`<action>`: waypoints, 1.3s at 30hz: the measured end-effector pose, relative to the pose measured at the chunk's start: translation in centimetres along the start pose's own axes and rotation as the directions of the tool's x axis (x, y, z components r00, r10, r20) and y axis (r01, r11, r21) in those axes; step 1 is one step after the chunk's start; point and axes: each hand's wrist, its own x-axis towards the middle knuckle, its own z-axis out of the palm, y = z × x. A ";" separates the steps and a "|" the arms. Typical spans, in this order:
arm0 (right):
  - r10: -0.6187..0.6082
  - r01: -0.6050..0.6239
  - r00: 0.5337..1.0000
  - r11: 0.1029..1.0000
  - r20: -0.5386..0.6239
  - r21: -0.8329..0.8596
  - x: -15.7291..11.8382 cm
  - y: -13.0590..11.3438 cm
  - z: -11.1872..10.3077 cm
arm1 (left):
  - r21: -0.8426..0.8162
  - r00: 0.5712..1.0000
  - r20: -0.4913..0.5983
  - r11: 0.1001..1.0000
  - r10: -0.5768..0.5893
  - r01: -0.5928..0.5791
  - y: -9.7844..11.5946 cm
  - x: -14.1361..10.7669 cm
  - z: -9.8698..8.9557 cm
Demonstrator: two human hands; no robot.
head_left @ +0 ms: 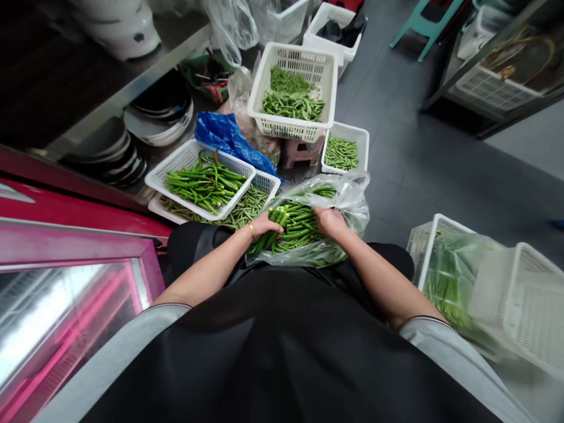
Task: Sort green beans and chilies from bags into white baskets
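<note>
Across my lap lies a clear plastic bag [356,202], its mouth spread wide over a heap of long green chilies [299,226]. My left hand [267,224] is closed around a bunch of these chilies at the left side of the heap. At the bag's right side, my right hand [329,223] is closed, touching the chilies and the bunched plastic; what its fingers hold is hidden. Just ahead on the left is a white basket [152,176] of long green chilies, a few of them reddish. It rests partly over another basket [274,185] of green beans.
A large white basket [291,126] of cut greens sits on a low stool [302,153]. Beside it is a small basket [365,144] of beans. Blue plastic [233,138] lies ahead. To my right are baskets [434,235] with bagged greens; a pink-framed door [150,264] is at my left.
</note>
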 end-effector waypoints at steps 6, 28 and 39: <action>-0.142 0.158 0.986 0.967 0.089 -0.200 -2.4 -2.4 1.0 | 0.108 0.994 0.057 0.989 0.097 -0.102 2.1 -2.2 0.0; -0.275 0.314 0.948 0.748 -0.158 0.585 -5.2 1.5 -2.5 | 0.025 0.939 0.200 0.957 0.279 -0.289 8.4 -4.4 1.1; -0.100 0.148 0.981 0.940 0.169 -0.306 -3.2 0.5 -0.4 | 0.172 0.963 0.132 0.952 0.233 -0.254 6.1 -2.9 1.5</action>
